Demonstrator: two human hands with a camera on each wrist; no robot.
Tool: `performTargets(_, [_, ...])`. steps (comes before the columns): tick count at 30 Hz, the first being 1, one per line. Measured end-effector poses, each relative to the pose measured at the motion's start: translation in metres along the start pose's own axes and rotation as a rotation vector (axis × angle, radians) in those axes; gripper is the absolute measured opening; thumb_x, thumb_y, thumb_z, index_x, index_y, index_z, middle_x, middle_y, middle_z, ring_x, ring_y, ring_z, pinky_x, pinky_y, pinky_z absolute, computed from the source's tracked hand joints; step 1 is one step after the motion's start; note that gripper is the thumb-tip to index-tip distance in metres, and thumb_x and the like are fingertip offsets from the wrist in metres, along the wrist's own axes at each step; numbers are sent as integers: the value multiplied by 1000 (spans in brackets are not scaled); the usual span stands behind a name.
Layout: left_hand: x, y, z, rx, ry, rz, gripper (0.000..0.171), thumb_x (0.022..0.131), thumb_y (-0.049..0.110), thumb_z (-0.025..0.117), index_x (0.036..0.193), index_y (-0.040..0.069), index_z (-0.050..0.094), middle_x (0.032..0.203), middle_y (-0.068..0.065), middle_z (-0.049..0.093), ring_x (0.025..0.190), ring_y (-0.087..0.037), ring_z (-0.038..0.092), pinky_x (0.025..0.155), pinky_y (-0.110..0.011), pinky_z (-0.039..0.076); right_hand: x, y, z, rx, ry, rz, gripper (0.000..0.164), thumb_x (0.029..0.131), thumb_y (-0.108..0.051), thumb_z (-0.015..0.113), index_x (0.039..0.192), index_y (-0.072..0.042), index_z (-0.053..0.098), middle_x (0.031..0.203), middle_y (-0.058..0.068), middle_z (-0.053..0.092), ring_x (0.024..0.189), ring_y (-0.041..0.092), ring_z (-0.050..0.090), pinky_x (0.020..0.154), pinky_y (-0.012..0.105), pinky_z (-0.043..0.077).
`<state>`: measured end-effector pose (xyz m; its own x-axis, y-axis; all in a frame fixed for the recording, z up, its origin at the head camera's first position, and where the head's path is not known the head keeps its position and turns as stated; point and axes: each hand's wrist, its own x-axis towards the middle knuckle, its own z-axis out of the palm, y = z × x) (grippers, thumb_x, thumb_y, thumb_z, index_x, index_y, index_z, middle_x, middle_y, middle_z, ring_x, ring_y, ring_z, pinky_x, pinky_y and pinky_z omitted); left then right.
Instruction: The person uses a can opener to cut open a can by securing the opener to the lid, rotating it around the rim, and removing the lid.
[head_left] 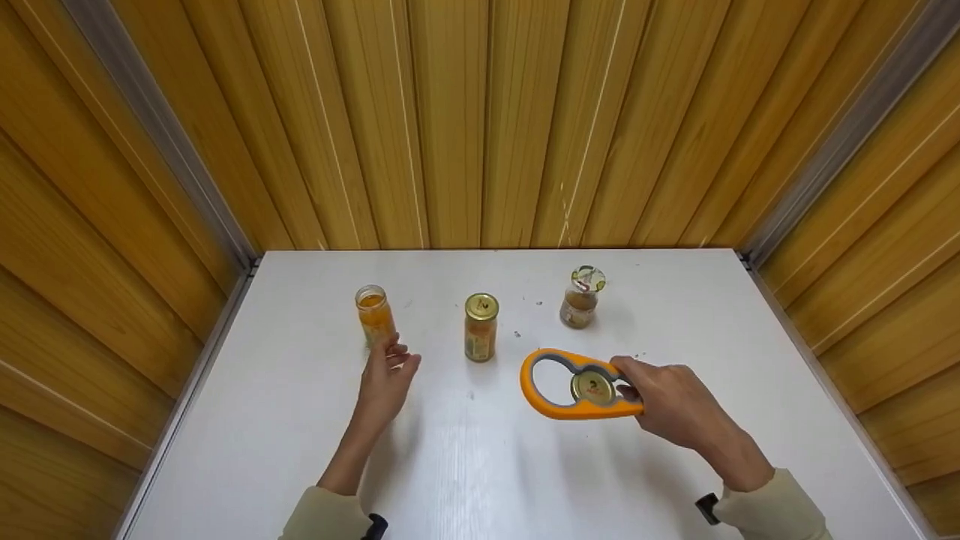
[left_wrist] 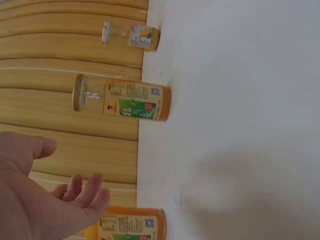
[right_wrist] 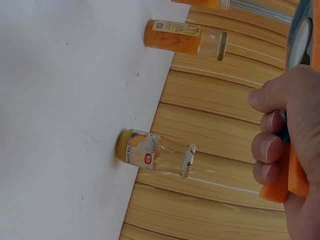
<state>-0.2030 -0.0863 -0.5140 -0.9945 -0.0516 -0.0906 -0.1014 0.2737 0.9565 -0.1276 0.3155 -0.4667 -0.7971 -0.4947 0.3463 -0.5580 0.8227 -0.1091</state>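
My right hand [head_left: 679, 401] grips the handles of an orange and grey jar opener [head_left: 577, 412] above the table. A gold lid [head_left: 592, 388] is held within the opener's ring, close to the fingers. My left hand [head_left: 384, 386] is beside a lidless glass jar [head_left: 377, 319] of orange contents at the left. In the left wrist view its fingers [left_wrist: 90, 192] are loosely bent and spread, with the jar partly hidden behind them. Between the hands stands a similar jar [head_left: 481, 330] with its gold lid on. Farther right is a smaller jar [head_left: 579, 304] with a patterned lid.
All three jars stand upright on a white table [head_left: 480, 457]. Wood-look panel walls [head_left: 450, 135] rise at the back and on both sides. Small dark specks lie on the tabletop around the middle and right jars.
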Motion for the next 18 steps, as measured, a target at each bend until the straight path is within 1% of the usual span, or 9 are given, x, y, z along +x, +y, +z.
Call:
performTargets(4, [-12, 14, 11, -52, -45, 31, 52, 102, 13, 64, 147, 1, 43, 135, -20, 54, 128, -33, 56, 111, -48, 46, 4, -4, 0, 0, 31, -38, 50, 76, 6, 87, 116, -10, 61, 89, -3, 74, 60, 5, 58, 54, 26, 53])
performTargets(6, [-19, 21, 16, -72, -75, 52, 49, 102, 13, 65, 146, 2, 47, 134, -17, 56, 128, -31, 58, 110, -47, 46, 5, -6, 0, 6, 34, -40, 52, 75, 7, 87, 117, -10, 61, 90, -2, 75, 61, 5, 59, 55, 26, 54])
performTargets(10, [-29, 32, 27, -96, -167, 106, 42, 103, 15, 64, 142, 2, 52, 132, -13, 60, 126, -28, 59, 111, -46, 46, 8, -11, 0, 12, 45, -42, 53, 74, 6, 88, 117, -9, 61, 91, -2, 75, 62, 6, 62, 56, 26, 55])
performTargets(12, [-34, 35, 32, -103, -221, 125, 37, 104, 16, 63, 138, 2, 56, 130, -11, 63, 123, -27, 61, 109, -43, 48, 10, -14, 1, 20, 51, -46, 53, 74, 7, 88, 117, -9, 61, 91, -1, 75, 63, 6, 63, 56, 26, 55])
performTargets(15, [-40, 38, 39, -114, -303, 137, 33, 105, 18, 63, 133, 2, 61, 125, -9, 66, 116, -24, 65, 103, -38, 53, 13, -17, 2, 32, 54, -54, 53, 74, 6, 88, 117, -9, 61, 91, -2, 75, 64, 6, 64, 56, 25, 56])
performTargets(18, [-47, 40, 46, -155, -376, 120, 31, 105, 18, 63, 131, 3, 62, 119, -8, 68, 104, -22, 68, 92, -34, 58, 16, -21, 5, 50, 51, -61, 53, 74, 7, 88, 116, -9, 61, 90, -3, 74, 64, 5, 63, 57, 25, 56])
